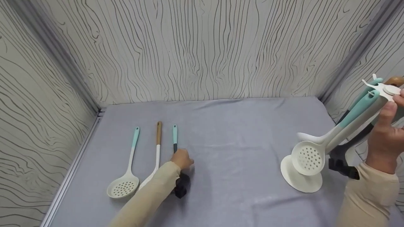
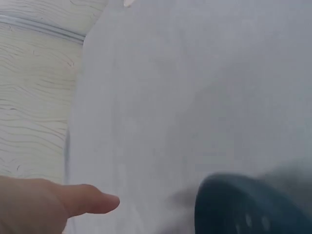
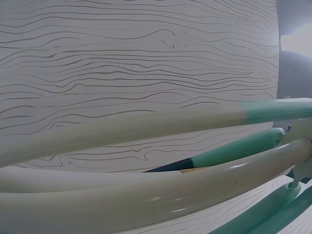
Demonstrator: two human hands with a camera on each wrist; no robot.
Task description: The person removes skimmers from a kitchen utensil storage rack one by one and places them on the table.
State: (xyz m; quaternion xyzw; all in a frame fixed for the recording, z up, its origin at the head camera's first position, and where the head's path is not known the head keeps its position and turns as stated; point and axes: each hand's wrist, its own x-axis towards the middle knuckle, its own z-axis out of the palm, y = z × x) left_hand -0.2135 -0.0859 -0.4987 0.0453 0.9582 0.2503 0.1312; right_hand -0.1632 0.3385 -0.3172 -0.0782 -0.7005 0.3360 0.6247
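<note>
My left hand (image 1: 182, 159) is around the dark shaft of a slotted spoon with a teal handle (image 1: 175, 134). In the left wrist view, the spoon's dark, rounded head (image 2: 234, 204) shows near my extended thumb (image 2: 90, 199); the other fingers are hidden there. At the far right, my right hand (image 1: 386, 138) pinches the white hooked top of a utensil stand (image 1: 386, 90). Several utensils hang from it, among them a white skimmer (image 1: 307, 157) with a teal handle. The right wrist view shows the stand's pole (image 3: 234, 170) and hanging teal handles (image 3: 239, 146), no fingers.
Left of my left hand, a white skimmer with a teal handle (image 1: 123, 188) lies on the grey cloth (image 1: 233, 142). Beside it is a white utensil with a brown handle (image 1: 159, 134), its lower end partly behind my sleeve. Wood-patterned panels (image 1: 202, 47) enclose the table.
</note>
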